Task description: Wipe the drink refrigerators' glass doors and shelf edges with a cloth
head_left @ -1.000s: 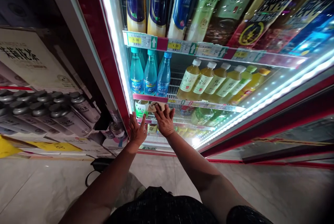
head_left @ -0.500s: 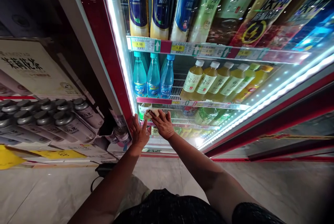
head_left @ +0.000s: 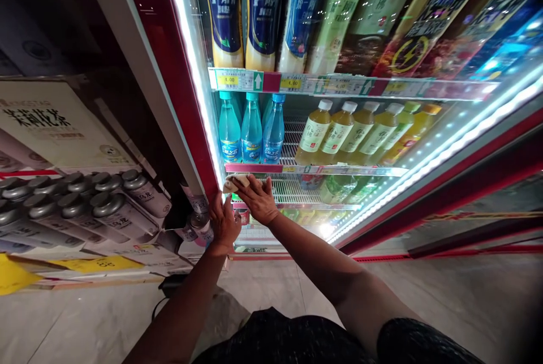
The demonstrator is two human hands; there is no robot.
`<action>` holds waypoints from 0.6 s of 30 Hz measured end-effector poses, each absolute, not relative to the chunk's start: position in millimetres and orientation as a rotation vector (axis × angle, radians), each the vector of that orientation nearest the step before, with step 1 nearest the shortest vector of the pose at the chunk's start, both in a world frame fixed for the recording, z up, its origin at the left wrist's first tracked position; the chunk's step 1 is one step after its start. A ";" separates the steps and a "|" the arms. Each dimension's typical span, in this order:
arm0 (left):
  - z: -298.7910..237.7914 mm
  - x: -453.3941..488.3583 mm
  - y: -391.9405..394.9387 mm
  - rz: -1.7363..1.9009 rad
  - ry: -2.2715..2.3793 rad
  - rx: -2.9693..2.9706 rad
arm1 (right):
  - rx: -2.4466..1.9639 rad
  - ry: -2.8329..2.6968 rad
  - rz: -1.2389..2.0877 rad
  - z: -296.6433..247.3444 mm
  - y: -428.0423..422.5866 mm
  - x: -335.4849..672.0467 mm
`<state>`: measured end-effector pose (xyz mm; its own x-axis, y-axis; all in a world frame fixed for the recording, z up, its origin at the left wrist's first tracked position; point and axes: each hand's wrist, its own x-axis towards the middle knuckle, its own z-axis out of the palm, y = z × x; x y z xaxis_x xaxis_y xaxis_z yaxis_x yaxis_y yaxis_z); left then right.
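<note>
My right hand is held over a crumpled pale cloth, its fingers stretched across it toward the left. The cloth is at the left side of a lit drinks cooler, just below a shelf edge, and partly covers a green-labelled bottle behind it. Below and left of the cloth is my left hand, by the cooler's red frame. Its fingers are apart and slightly bent, with nothing visible in them. Blue-green bottles stand on the shelf above my hands.
Amber tea bottles line the right of the middle shelf, and large bottles fill the top one. To the left are rows of grey-capped bottles and a carton. A black item with a strap lies on the tiled floor.
My right hand has moved the cloth left and slightly up, toward the cooler's edge. My left hand has shifted slightly down, with its fingers more bent. The view has tilted a little.
</note>
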<state>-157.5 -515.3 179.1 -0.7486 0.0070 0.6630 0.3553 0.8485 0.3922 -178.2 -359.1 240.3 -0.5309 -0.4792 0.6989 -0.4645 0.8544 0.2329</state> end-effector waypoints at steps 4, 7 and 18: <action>179.7 -159.6 -518.8 -0.659 -2.306 -0.286 | 0.622 -2.167 -0.007 242.7 -372.4 -184.0; 180.6 -160.8 -521.6 -0.651 -2.296 -0.302 | 0.689 -2.211 -0.028 241.9 -373.4 -182.9; 182.7 -164.4 -529.0 -0.657 -2.340 -0.319 | 0.665 -2.296 0.008 263.2 -389.6 -184.7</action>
